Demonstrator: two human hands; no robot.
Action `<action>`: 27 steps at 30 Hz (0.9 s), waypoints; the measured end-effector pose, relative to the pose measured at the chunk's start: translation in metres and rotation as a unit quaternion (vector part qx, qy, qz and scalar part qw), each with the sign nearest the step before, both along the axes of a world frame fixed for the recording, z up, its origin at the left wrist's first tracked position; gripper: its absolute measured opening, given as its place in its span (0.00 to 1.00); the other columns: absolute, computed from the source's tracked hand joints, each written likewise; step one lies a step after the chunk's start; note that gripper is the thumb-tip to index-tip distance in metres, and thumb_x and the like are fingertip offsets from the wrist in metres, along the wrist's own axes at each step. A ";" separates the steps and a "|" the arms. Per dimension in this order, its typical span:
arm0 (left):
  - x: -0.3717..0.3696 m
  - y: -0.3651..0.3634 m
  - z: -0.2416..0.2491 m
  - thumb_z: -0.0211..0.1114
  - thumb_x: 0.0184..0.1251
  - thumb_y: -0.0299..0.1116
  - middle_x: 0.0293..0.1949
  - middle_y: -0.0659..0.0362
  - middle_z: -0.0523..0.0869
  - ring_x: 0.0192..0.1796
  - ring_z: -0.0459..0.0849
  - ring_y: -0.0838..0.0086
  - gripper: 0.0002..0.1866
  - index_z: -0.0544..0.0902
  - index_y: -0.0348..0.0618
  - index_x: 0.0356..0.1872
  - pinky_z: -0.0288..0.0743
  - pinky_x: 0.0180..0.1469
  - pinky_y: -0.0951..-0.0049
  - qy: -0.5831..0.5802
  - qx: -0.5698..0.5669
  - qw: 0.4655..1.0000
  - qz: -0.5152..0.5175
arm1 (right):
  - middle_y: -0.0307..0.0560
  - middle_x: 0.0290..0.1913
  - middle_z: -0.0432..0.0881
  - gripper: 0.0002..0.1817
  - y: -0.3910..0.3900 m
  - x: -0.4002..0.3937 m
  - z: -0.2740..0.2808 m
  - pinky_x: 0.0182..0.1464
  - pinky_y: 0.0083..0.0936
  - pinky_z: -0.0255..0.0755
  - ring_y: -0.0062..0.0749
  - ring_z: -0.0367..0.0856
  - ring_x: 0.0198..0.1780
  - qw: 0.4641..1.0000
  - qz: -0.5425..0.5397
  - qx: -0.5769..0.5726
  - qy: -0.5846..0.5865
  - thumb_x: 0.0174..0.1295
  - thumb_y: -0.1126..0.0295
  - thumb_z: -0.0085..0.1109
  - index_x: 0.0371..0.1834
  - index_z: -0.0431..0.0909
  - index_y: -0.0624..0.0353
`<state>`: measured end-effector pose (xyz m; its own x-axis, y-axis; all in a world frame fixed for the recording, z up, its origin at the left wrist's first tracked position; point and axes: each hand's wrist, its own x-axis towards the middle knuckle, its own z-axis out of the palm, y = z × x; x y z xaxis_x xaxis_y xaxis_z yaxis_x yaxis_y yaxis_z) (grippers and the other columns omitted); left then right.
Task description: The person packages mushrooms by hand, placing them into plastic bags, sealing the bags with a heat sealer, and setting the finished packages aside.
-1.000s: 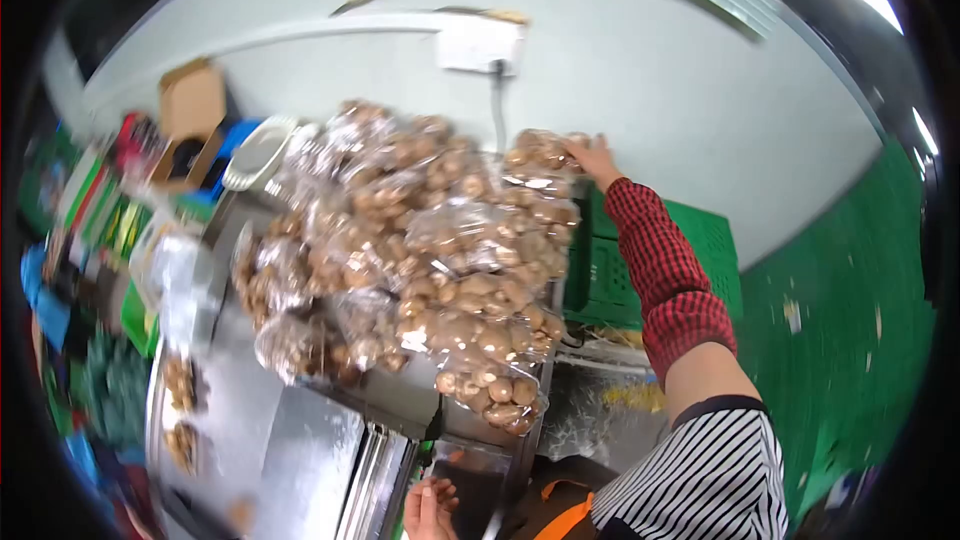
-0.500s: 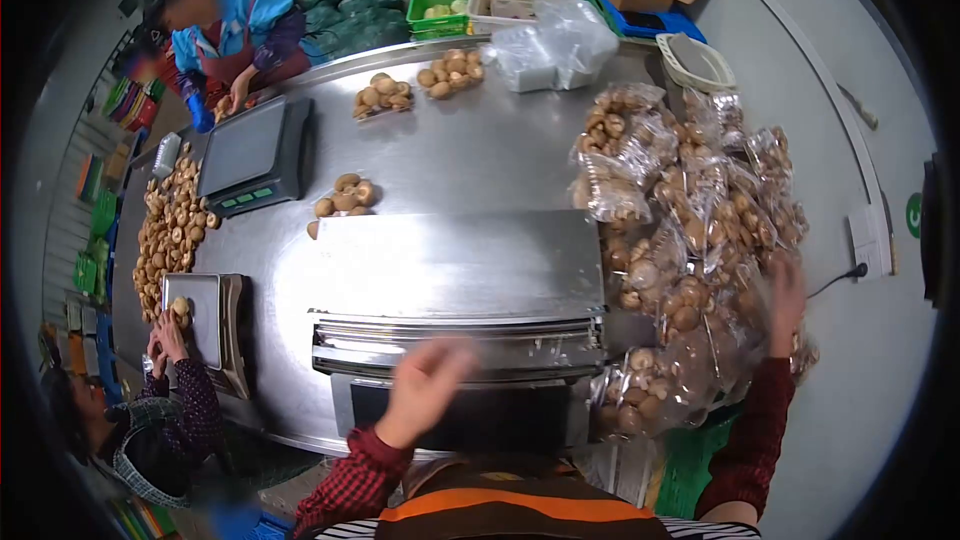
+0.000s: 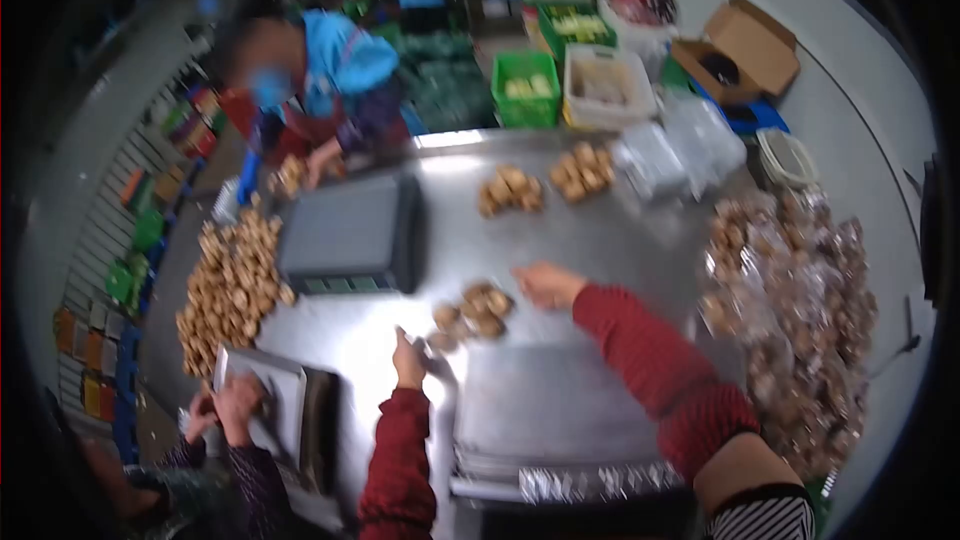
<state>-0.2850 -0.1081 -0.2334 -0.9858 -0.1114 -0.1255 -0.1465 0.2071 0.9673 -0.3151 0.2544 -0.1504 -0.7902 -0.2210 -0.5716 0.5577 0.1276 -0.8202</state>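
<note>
On the metal table (image 3: 590, 245), a small group of mushrooms (image 3: 483, 310) lies behind the sealing machine (image 3: 560, 405). My left hand (image 3: 409, 358) is just left of this group, fingers pointing forward, with nothing visible in it. To the right of the same mushrooms is my right hand (image 3: 548, 284), its fingers reaching left; blur hides whether they are closed or hold anything. Neither hand clearly touches the mushrooms. Two more groups of mushrooms (image 3: 510, 190) stand farther back.
Bagged mushrooms (image 3: 790, 310) cover the right side. A dark scale (image 3: 350, 237) and a loose mushroom pile (image 3: 235, 285) are at the left. One co-worker's hands (image 3: 236, 403) are over a second scale (image 3: 290, 430); another person (image 3: 330, 80) is at the far side. Plastic bags (image 3: 685, 145) lie at the back.
The view has shifted left and forward. My right hand has left the bagged mushrooms, and my left hand has left the sealing machine; both are now beside the small mushroom group.
</note>
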 end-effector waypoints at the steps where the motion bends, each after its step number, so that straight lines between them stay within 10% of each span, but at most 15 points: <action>1: -0.014 0.024 0.025 0.51 0.77 0.49 0.39 0.54 0.83 0.38 0.84 0.65 0.27 0.73 0.29 0.58 0.79 0.40 0.65 -0.173 0.261 0.937 0.158 | 0.46 0.40 0.83 0.28 -0.017 -0.013 -0.016 0.45 0.33 0.76 0.36 0.82 0.44 1.000 -0.006 0.028 0.006 0.64 0.48 0.58 0.58 0.74 0.58; 6: -0.030 0.083 0.075 0.40 0.79 0.56 0.42 0.47 0.83 0.40 0.86 0.61 0.34 0.75 0.26 0.50 0.83 0.43 0.59 -0.206 0.199 0.955 0.073 | 0.59 0.50 0.81 0.43 -0.081 -0.031 -0.014 0.54 0.33 0.74 0.45 0.81 0.52 0.977 -0.070 0.202 0.022 0.56 0.42 0.65 0.61 0.70 0.72; 11: -0.047 0.110 0.137 0.41 0.79 0.54 0.46 0.42 0.82 0.35 0.86 0.57 0.31 0.73 0.27 0.52 0.83 0.37 0.60 -0.197 0.294 0.933 0.067 | 0.59 0.49 0.78 0.42 -0.053 -0.020 0.022 0.48 0.31 0.76 0.39 0.80 0.50 0.976 -0.172 0.102 0.090 0.58 0.43 0.67 0.57 0.67 0.75; 17: -0.013 0.150 0.228 0.53 0.74 0.56 0.61 0.50 0.76 0.65 0.71 0.66 0.34 0.72 0.33 0.64 0.61 0.67 0.65 -0.092 0.201 0.974 -0.048 | 0.53 0.47 0.80 0.39 0.004 0.069 0.159 0.36 0.26 0.77 0.32 0.82 0.41 0.958 -0.245 0.078 0.126 0.59 0.40 0.65 0.53 0.70 0.70; 19: 0.021 0.172 0.245 0.61 0.70 0.57 0.49 0.55 0.78 0.51 0.73 0.72 0.32 0.79 0.30 0.52 0.66 0.58 0.71 -0.084 0.229 0.969 -0.048 | 0.51 0.44 0.81 0.38 0.030 0.103 0.167 0.31 0.24 0.75 0.28 0.81 0.38 0.954 -0.260 0.049 0.143 0.59 0.40 0.65 0.51 0.71 0.69; 23: 0.093 0.204 0.243 0.61 0.68 0.58 0.60 0.44 0.73 0.62 0.73 0.63 0.42 0.68 0.20 0.62 0.68 0.64 0.64 -0.175 0.215 0.949 -0.151 | 0.51 0.37 0.82 0.40 0.076 0.192 0.170 0.27 0.24 0.74 0.27 0.81 0.34 0.950 -0.247 0.153 0.113 0.58 0.36 0.62 0.47 0.74 0.71; 24: 0.119 0.217 0.256 0.57 0.72 0.56 0.43 0.55 0.79 0.41 0.77 0.74 0.31 0.76 0.30 0.51 0.73 0.42 0.70 -0.194 0.232 0.947 -0.112 | 0.52 0.38 0.82 0.41 0.083 0.214 0.165 0.28 0.25 0.76 0.29 0.82 0.35 0.949 -0.248 0.170 0.091 0.58 0.36 0.62 0.49 0.74 0.72; 27: 0.176 0.223 0.251 0.56 0.73 0.54 0.51 0.49 0.78 0.49 0.78 0.70 0.35 0.72 0.23 0.58 0.72 0.54 0.68 -0.221 0.211 0.945 -0.120 | 0.59 0.42 0.82 0.43 0.081 0.280 0.164 0.39 0.31 0.79 0.38 0.84 0.40 0.946 -0.220 0.235 0.045 0.60 0.36 0.60 0.51 0.73 0.76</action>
